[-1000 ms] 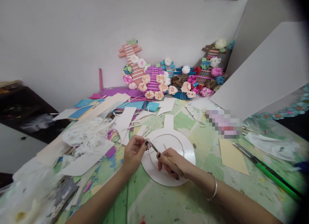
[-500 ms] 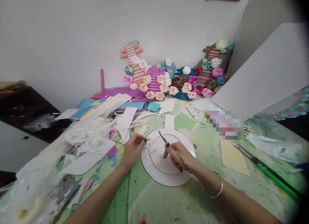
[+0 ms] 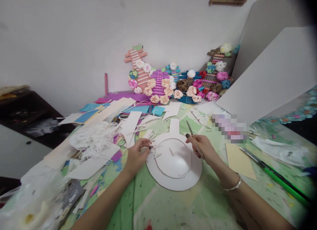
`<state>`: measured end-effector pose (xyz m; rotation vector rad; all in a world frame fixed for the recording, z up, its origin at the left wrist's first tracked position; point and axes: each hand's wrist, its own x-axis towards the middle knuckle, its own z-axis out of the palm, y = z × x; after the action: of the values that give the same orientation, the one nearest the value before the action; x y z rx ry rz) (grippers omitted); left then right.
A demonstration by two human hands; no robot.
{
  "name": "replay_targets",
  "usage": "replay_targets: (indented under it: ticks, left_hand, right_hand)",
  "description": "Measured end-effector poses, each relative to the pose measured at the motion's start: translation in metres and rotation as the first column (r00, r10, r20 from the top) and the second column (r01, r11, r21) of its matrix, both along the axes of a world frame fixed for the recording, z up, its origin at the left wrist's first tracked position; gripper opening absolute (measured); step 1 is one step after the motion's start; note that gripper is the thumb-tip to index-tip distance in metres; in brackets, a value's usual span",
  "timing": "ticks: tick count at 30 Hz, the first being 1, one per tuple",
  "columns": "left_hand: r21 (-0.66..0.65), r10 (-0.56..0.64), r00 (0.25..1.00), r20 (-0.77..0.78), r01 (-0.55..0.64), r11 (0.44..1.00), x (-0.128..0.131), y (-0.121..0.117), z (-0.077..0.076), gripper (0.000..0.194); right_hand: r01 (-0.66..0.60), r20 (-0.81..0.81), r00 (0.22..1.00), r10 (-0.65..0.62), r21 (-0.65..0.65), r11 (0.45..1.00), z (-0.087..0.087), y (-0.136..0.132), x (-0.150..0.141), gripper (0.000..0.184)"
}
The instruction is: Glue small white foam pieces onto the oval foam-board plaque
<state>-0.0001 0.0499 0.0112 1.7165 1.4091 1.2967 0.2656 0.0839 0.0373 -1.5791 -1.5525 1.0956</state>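
A white disc (image 3: 173, 184) lies on the counter (image 3: 168, 210), its short loose strip (image 3: 171, 152) newly exposed as the right hand (image 3: 205, 150), fingers gripping a slim metal tool (image 3: 190, 127), swings rightward. The left hand's (image 3: 135, 155) fingers curl at the opposite rim; their grip cannot be told.

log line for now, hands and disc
left hand: fingertips at rim of white disc; right hand: holds scissors; white disc: on table, short sticks on it
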Motion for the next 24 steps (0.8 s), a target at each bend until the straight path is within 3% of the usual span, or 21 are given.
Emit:
replay_targets:
  ticks: [2, 6, 9, 15, 19, 24]
  left_hand:
    - [0.037, 0.051, 0.988, -0.144, -0.046, 0.998, 0.000, -0.001, 0.001, 0.014]
    - [0.109, 0.054, 0.950, -0.308, -0.021, 0.994, -0.001, -0.003, 0.002, 0.014]
    - [0.151, 0.053, 0.924, -0.380, 0.006, 0.989, -0.003, -0.003, 0.003, 0.007]
    - [0.083, -0.041, 0.924, -0.381, 0.079, 0.993, -0.004, -0.001, 0.004, 0.009]
    - [0.032, -0.083, 0.921, -0.381, 0.103, 0.994, -0.005, 0.000, 0.004, 0.025]
    - [0.043, -0.049, 0.931, -0.361, 0.069, 0.997, -0.008, 0.000, 0.007, 0.025]
  right_hand:
    - [-0.001, 0.086, 0.996, -0.002, 0.027, 1.000, -0.002, 0.002, -0.001, 0.035]
    - [-0.066, 0.272, 0.962, 0.040, 0.088, 0.994, -0.001, -0.004, -0.018, 0.016]
    - [-0.134, 0.395, 0.915, 0.079, 0.115, 0.984, 0.000, -0.008, -0.034, 0.017]
    - [-0.209, 0.541, 0.832, 0.119, 0.108, 0.972, -0.008, -0.007, -0.053, 0.013]
    - [-0.255, 0.581, 0.800, 0.151, 0.101, 0.962, -0.010, -0.003, -0.060, 0.010]
    - [-0.299, 0.580, 0.793, 0.187, 0.103, 0.949, -0.007, 0.010, -0.072, 0.009]
